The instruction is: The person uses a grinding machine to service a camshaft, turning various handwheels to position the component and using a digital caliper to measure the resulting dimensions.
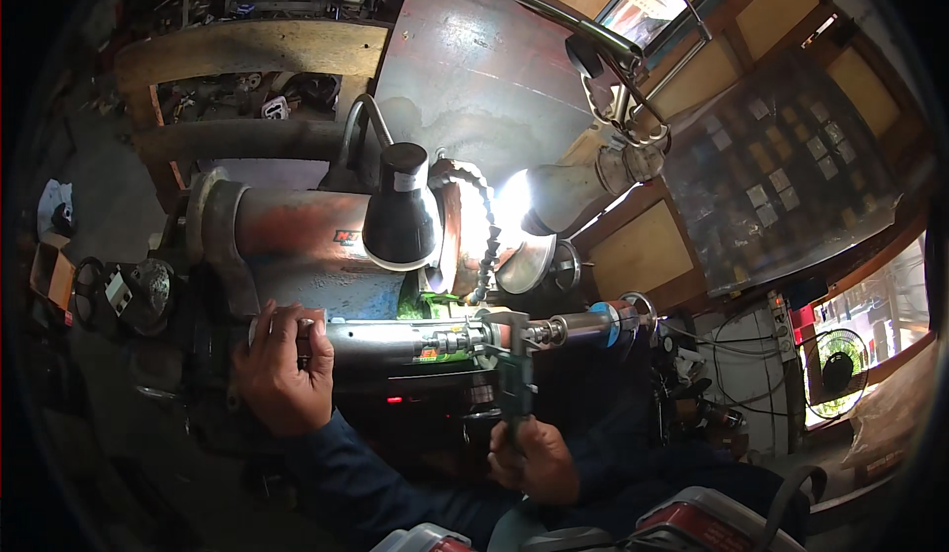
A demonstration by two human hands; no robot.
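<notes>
My right hand [534, 461] is closed around the lower end of a caliper [513, 382] held upright. The caliper's jaws reach up to a shiny metal shaft [453, 341] mounted lengthwise on the machine; I cannot tell whether they touch it. Farther left, my left hand [290, 374] rests at the end of a grey cylindrical machine part [371, 340], its fingers curled over a small metal piece that the hand mostly hides. Right of the caliper, a metal tailstock-like part [583, 327] with a blue band stands in line with the shaft.
A black lamp [399, 211] hangs over the large red and grey machine housing [297, 231]. A second bright lamp [568, 196] and a segmented coolant hose [490, 241] stand close behind the shaft. Handwheels [641, 315] sit at the right. A wooden bench frame [247, 50] is behind.
</notes>
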